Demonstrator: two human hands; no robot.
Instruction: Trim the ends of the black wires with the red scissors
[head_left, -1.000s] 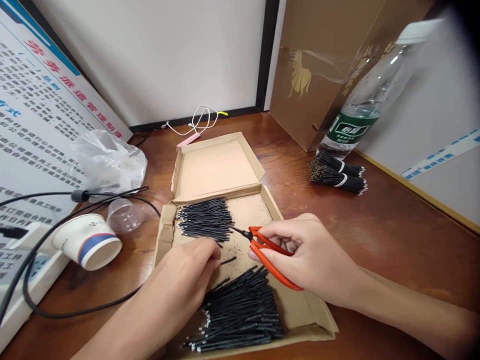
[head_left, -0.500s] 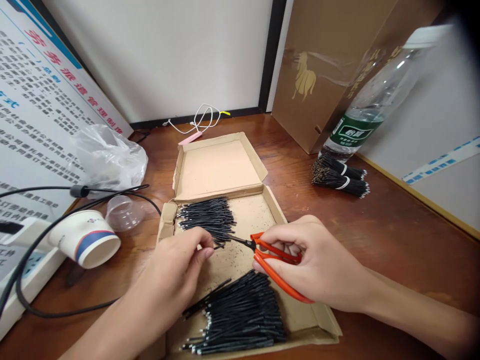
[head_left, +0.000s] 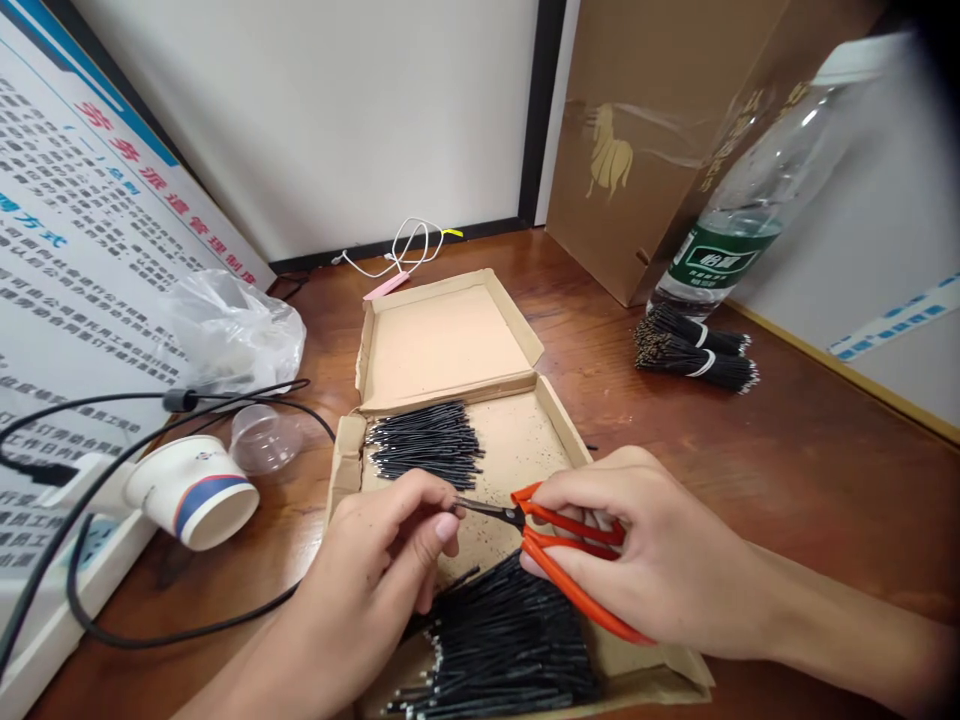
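Observation:
My left hand (head_left: 390,560) is closed, with thumb and forefinger bent together over the cardboard box. What sits between its fingertips is hidden. My right hand (head_left: 645,550) grips orange-handled scissors (head_left: 574,580), their narrow dark blades pointing left and reaching the left fingertips. Beneath both hands lies the open cardboard box (head_left: 551,430), with small dark bits scattered on its floor. A pile of short black wires (head_left: 427,440) with light ends lies just beyond my left hand. Nearer to me spreads a larger pile of black wires (head_left: 510,640), partly covered by my left hand.
Two banded black wire bundles (head_left: 697,355) lie at the right, beside a water bottle (head_left: 720,240) and a tall brown carton (head_left: 637,130). On the left are a tipped paper cup (head_left: 195,490), a clear plastic cup (head_left: 266,440), a plastic bag (head_left: 240,330) and a black cable (head_left: 187,630).
The view has shifted slightly. My left hand has moved right to the scissors' tips, and the short black wire end seen by its fingertips no longer shows. The scissors stay in my right hand.

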